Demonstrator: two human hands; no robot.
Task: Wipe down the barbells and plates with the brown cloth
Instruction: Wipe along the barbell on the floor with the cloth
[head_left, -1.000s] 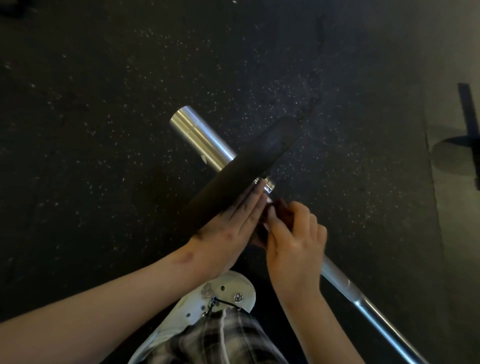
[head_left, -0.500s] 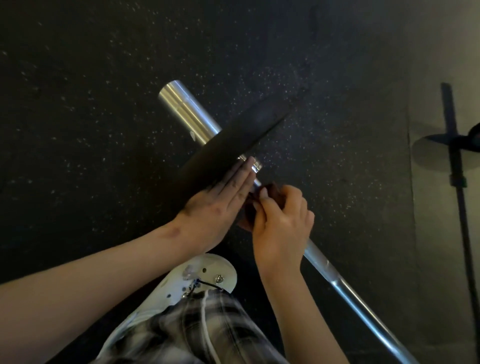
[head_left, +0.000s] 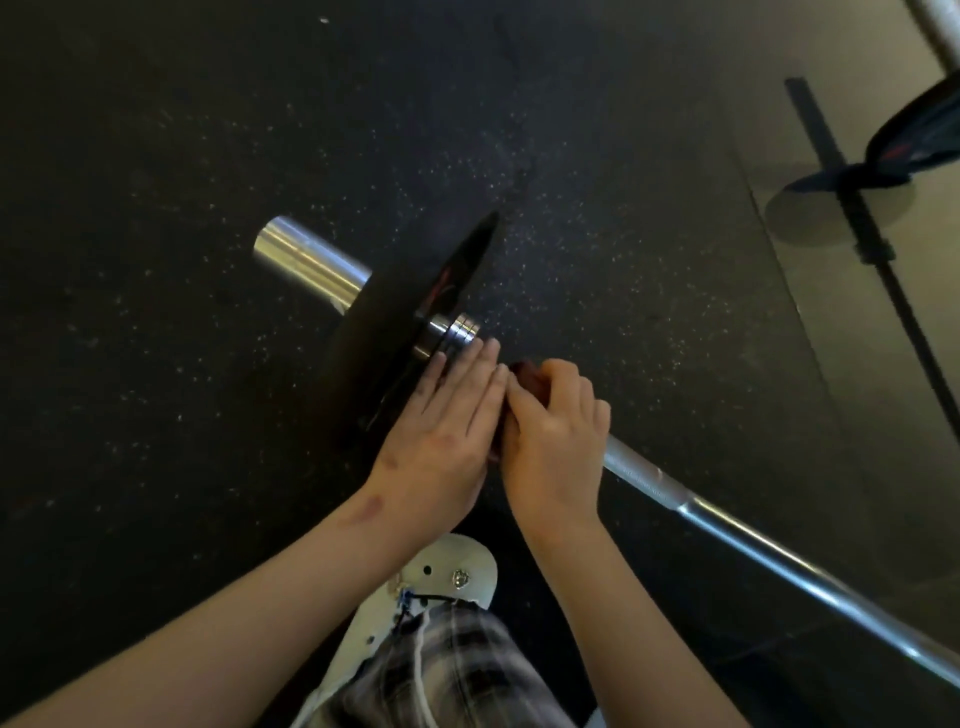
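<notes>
A steel barbell (head_left: 727, 525) lies across the black rubber floor, running from the chrome sleeve end (head_left: 306, 260) at upper left down to the lower right. A thin black plate (head_left: 395, 332) stands on the sleeve against the collar (head_left: 457, 330). My left hand (head_left: 441, 431) lies flat with straight fingers against the plate's inner face beside the collar. My right hand (head_left: 550, 431) grips the brown cloth (head_left: 527, 376) wrapped round the bar just inside the collar. Only a small fold of the cloth shows above my fingers.
My white shoe (head_left: 441, 577) and plaid trouser leg (head_left: 447, 675) sit just below the hands. At upper right, on a lighter floor strip, lies a second dark bar (head_left: 878, 249) with a black plate (head_left: 919, 135). Speckled black floor (head_left: 208, 156) spreads to the left and above.
The view has swung, so the second bar and plate now show at upper right. Both hands keep their places at the collar; the right hand still holds the cloth on the bar.
</notes>
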